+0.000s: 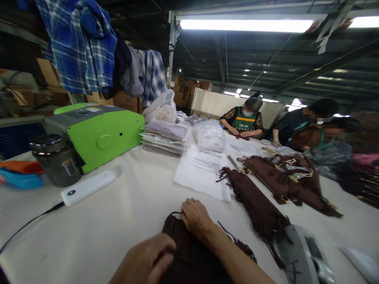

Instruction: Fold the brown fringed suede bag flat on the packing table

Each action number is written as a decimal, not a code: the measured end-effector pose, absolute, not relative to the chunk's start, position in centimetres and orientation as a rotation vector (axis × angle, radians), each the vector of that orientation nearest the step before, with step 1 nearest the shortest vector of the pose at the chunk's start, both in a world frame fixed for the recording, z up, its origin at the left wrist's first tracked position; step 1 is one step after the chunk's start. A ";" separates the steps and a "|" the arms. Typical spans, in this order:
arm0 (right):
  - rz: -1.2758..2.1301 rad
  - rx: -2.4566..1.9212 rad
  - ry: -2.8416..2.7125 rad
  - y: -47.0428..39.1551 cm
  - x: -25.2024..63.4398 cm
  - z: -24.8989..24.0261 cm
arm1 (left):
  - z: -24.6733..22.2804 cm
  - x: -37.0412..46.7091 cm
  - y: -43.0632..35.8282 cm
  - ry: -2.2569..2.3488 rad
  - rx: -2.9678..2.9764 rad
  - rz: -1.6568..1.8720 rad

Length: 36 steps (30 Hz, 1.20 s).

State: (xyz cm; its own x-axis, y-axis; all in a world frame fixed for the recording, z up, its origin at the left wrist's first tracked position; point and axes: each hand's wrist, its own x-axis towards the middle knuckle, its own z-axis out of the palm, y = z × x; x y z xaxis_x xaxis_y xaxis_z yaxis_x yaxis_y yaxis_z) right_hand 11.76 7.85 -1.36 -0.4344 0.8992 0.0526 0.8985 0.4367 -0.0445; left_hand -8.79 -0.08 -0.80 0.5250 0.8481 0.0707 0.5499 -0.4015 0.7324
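A dark brown fringed fabric piece (pixel 189 256) lies on the table right in front of me. At its top edge, beside a thin dark cord, my right hand (pixel 197 221) has its fingers bent down and closed on the fabric. My left hand (pixel 148 258) is at the piece's left side, blurred, with thumb and fingers curled; whether it grips the fabric I cannot tell. Farther right lies another long brown fringed piece (pixel 248 193). Beyond that is a pile of brown pieces with gold-coloured metal parts (pixel 290 173).
A green machine (pixel 103 138), a dark flask (pixel 55 161) and a white power bank (pixel 89 187) with a cable stand left. Stacked bagged packets (pixel 166 138) and a printed white sheet (pixel 201 169) lie ahead. A grey tape dispenser (pixel 304 252) is close right. Several people work across the table.
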 end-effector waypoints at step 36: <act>0.817 -1.667 -1.739 -2.2 24.6 -0.7 | -7.4 0.3 4.3 0.711 3.095 0.436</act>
State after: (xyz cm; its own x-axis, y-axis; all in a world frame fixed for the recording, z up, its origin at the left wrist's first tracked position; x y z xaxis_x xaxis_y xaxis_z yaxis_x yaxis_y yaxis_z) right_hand 24.58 -2.23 -0.67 -0.0420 0.9991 0.0006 0.6376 0.0273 -0.7699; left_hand 0.32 4.32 -7.40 0.8647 0.4194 0.2763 0.4368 -0.8996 -0.0014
